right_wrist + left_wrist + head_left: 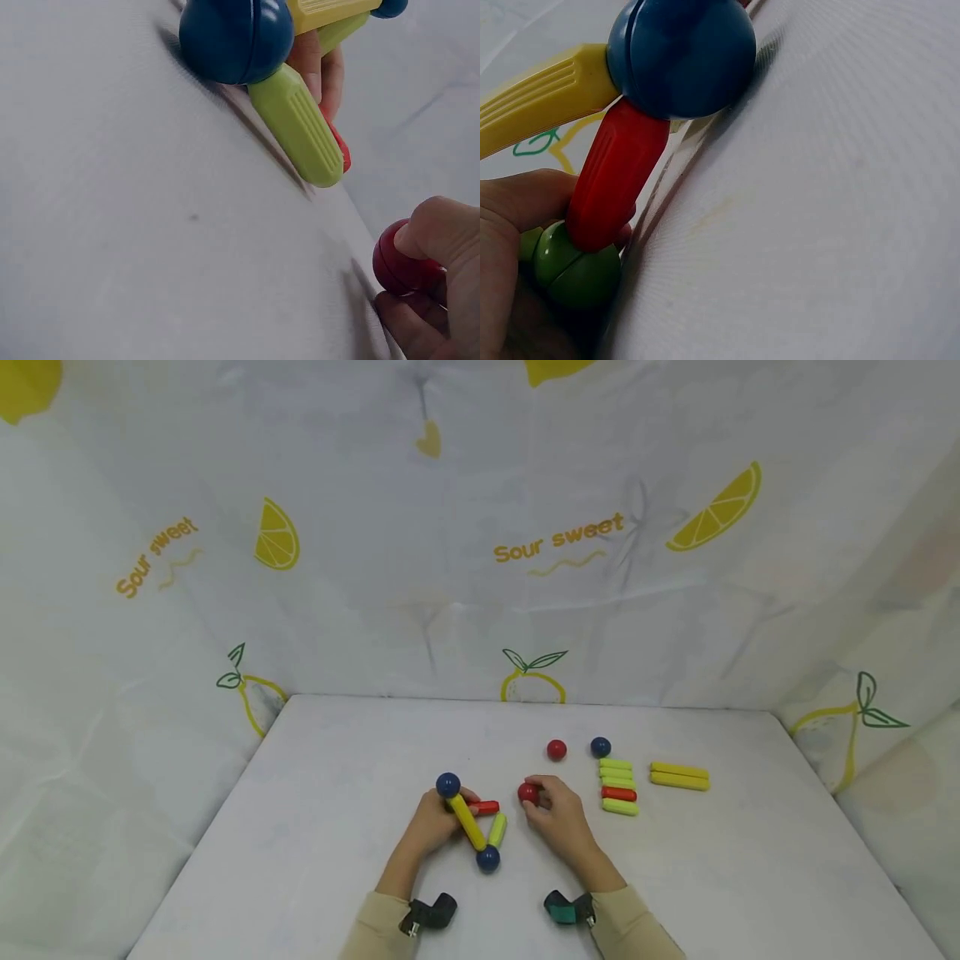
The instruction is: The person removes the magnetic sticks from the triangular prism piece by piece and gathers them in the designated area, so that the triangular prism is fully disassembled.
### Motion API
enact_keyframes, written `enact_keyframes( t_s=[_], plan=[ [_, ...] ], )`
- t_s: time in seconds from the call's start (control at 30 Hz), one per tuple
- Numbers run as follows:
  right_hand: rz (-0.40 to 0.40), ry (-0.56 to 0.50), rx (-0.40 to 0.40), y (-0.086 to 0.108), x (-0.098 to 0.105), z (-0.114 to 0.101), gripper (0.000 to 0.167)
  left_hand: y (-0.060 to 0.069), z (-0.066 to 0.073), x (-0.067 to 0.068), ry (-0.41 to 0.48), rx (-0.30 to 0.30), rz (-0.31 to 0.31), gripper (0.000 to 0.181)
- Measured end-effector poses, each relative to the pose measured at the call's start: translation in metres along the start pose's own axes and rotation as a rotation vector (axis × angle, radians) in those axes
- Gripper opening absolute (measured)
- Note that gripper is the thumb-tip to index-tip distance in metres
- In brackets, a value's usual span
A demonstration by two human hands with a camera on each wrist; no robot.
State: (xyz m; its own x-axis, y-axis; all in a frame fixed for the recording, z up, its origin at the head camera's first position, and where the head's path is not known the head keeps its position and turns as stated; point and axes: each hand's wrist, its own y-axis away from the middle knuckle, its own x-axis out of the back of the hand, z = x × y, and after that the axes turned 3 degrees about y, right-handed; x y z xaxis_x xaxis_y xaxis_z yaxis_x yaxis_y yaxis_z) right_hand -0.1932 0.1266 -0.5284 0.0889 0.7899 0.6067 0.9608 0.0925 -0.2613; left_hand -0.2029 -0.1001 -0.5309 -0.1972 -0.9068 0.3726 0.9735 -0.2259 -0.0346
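My left hand (437, 823) grips a joined figure of rods and balls. In it a yellow rod (468, 823) runs from an upper blue ball (447, 785) down to a lower blue ball (487, 859). A lime rod (498, 830) rises from the lower ball, its far end free, beside the end of a red rod (486, 807). The left wrist view shows a green ball (577, 266) by my fingers, joined to a red rod (619, 172). My right hand (558, 820) pinches a red ball (528, 792) between thumb and fingers, apart from the figure.
Behind my right hand lie another red ball (557, 750) and a blue ball (600, 747). To the right are several short lime rods (619, 807) with one red rod (618, 793) among them, then two yellow rods (679, 776). A printed cloth hangs behind the white table (300, 777).
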Motion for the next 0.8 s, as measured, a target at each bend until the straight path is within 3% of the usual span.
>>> enact_keyframes(
  t_s=[0.13, 0.33, 0.47, 0.8],
  plan=[
    [0.067, -0.010, -0.062, -0.002, 0.001, 0.002, 0.036, 0.000, -0.002, 0.001, -0.020, -0.015, -0.002, 0.016],
    [0.239, -0.056, -0.178, -0.009, 0.006, 0.009, 0.036, 0.000, -0.002, 0.001, -0.018, 0.001, 0.010, 0.016],
    [0.301, -0.022, -0.232, -0.014, 0.010, 0.014, 0.035, 0.000, -0.003, 0.000, -0.021, -0.005, 0.012, 0.015],
    [0.286, 0.107, -0.318, -0.027, 0.018, 0.018, 0.040, 0.001, -0.002, -0.001, -0.026, -0.029, 0.007, 0.018]
  ],
)
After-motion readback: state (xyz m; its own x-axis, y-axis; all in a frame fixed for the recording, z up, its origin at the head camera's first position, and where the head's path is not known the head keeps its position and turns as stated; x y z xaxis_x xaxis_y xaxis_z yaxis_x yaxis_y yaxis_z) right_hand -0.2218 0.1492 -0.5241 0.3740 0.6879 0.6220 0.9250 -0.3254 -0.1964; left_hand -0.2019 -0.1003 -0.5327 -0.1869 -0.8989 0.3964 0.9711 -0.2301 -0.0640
